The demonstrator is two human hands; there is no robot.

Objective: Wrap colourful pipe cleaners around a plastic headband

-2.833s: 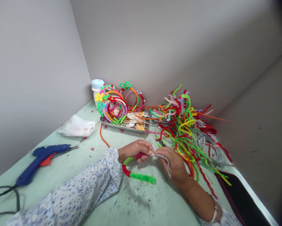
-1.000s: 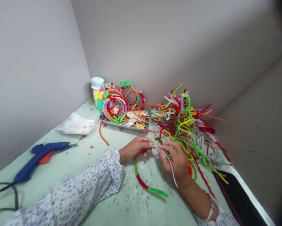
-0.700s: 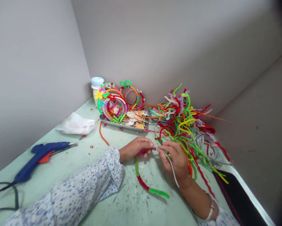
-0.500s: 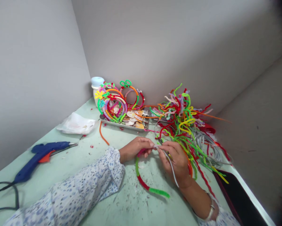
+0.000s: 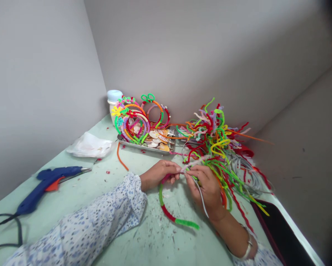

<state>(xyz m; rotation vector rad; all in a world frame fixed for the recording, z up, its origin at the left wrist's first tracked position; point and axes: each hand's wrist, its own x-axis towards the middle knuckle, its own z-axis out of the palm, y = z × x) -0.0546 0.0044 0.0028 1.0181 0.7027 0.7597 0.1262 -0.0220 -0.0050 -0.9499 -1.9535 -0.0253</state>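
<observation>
My left hand (image 5: pixel 162 172) is closed on a curved wire band (image 5: pixel 168 214) wrapped in pink, green and red pipe cleaner. Its wrapped end curls down below my fingers to a bright green tip. From the pinch point, the bare whitish part of the band (image 5: pixel 202 199) runs down past my right palm. My right hand (image 5: pixel 206 186) has thumb and fingertips pressed together at the same spot, on a pale pink pipe cleaner (image 5: pixel 197 162) at the band. The pipe cleaner's loose length sticks out up and right above my right knuckles. The fingertips of both hands nearly touch.
Behind stands a metal tray (image 5: pixel 144 148) with paper pieces and several finished headbands (image 5: pixel 135 127), beside a white bottle (image 5: pixel 114 107). A tangle of pipe cleaners (image 5: pixel 216 140) lies right. A blue glue gun (image 5: pixel 52 181), plastic bag (image 5: pixel 90 145) and dark flat object (image 5: pixel 282 229) flank my arms.
The pale pink pipe cleaner's loose length now shows above my right hand, pointing up and right. Both hands stay nearly in place, and the band has shifted very slightly.
</observation>
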